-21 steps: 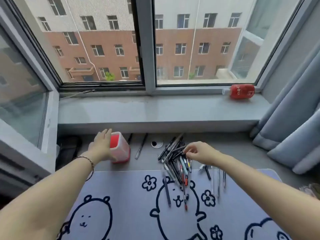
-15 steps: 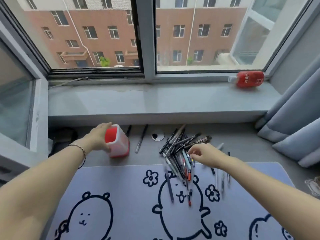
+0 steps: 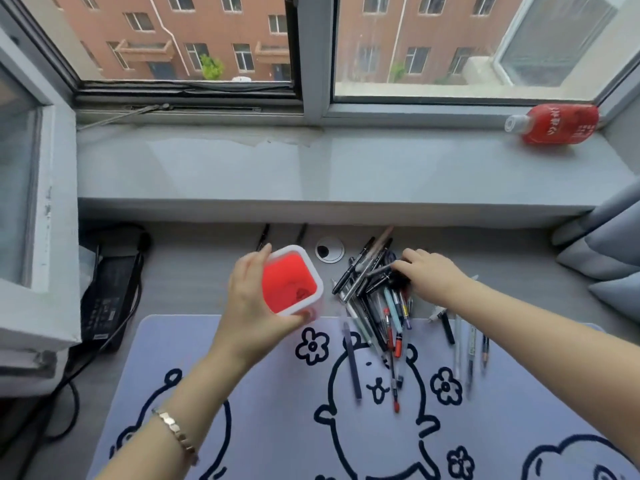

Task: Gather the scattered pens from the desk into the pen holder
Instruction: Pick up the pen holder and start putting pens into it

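Observation:
A square pen holder point(image 3: 313, 268) with a white rim and red inside is gripped by my left hand point(image 3: 247, 306), thumb on its near side, fingers on its far left edge. Right of the holder, a heap of pens point(image 3: 375, 299) lies across the grey desk and the mat's edge. My right hand point(image 3: 429, 275) rests on the heap's far part, fingers closed around a few dark pens. More loose pens point(image 3: 465, 344) lie to the right, under my right forearm. Two dark pens point(image 3: 301, 233) lie behind the holder.
A light purple desk mat point(image 3: 277, 393) with bear drawings covers the near desk. A round cable hole point(image 3: 329, 250) sits behind the holder. A black power adapter point(image 3: 109, 292) with cables lies at left. On the window sill a red bottle point(image 3: 557, 123) lies at right; curtains hang far right.
My left hand has closed on the holder and brought it right, close to the heap. My right hand has reached further onto the heap. The camera has tilted down.

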